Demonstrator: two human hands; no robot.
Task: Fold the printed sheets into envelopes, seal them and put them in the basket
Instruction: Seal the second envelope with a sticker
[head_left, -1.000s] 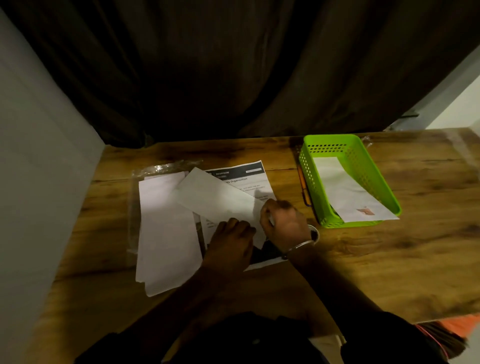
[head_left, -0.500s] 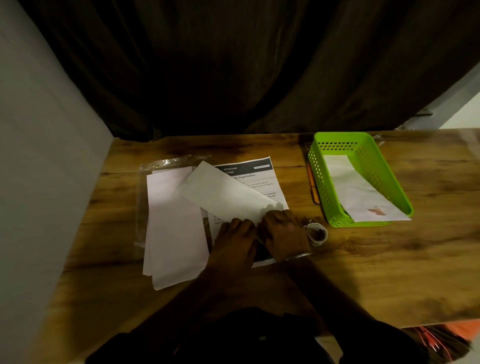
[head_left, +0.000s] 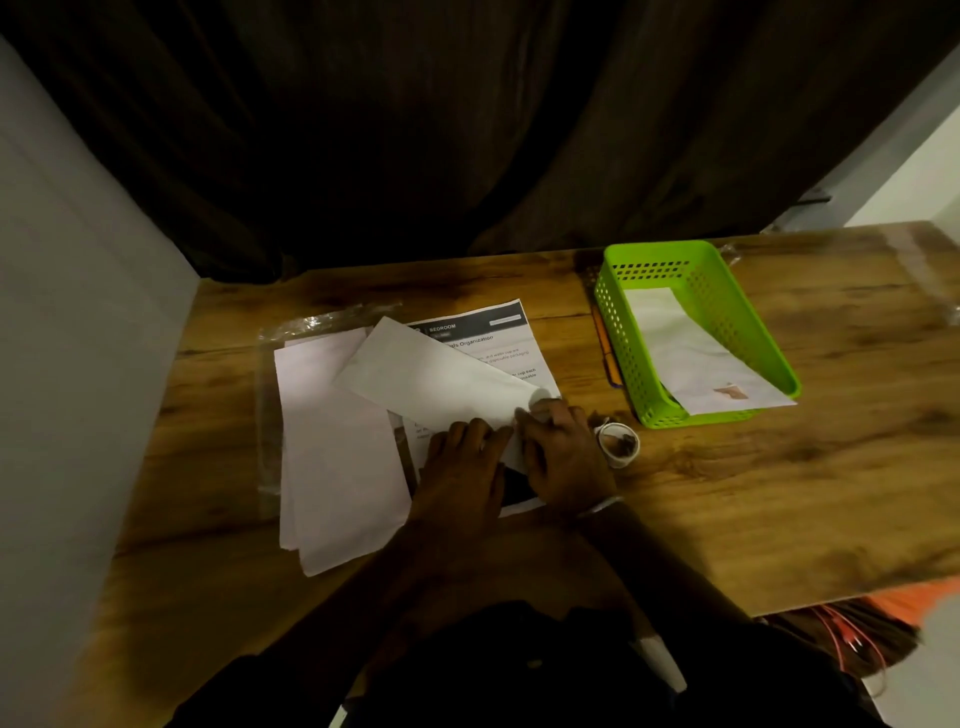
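Both hands rest on the near end of a white envelope (head_left: 441, 384) that lies slantwise across a printed sheet (head_left: 488, 338) at the middle of the worktop (head_left: 779, 493). The left hand (head_left: 462, 467) lies flat with its fingers close together, pressing the envelope's lower edge; the right hand (head_left: 563, 452) bears down on the near right corner, fingers curled, though whether it pinches a flap or only presses cannot be told. The envelope's long axis runs from the hands out toward ten o'clock, so most of it lies away from the body. The green basket (head_left: 618, 332) stands at about two o'clock from the right hand, which is the nearer of the two, and already holds one sealed envelope (head_left: 691, 358). A roll of tape (head_left: 618, 444) sits just beside the right wrist, between hand and basket. A stack of blank envelopes (head_left: 332, 452) on a clear plastic sleeve (head_left: 267, 415) lies at nine o'clock of the left hand. The likely step is pressing the seal. Open wood lies at three and four o'clock; the tape roll is the one obstacle on the way.
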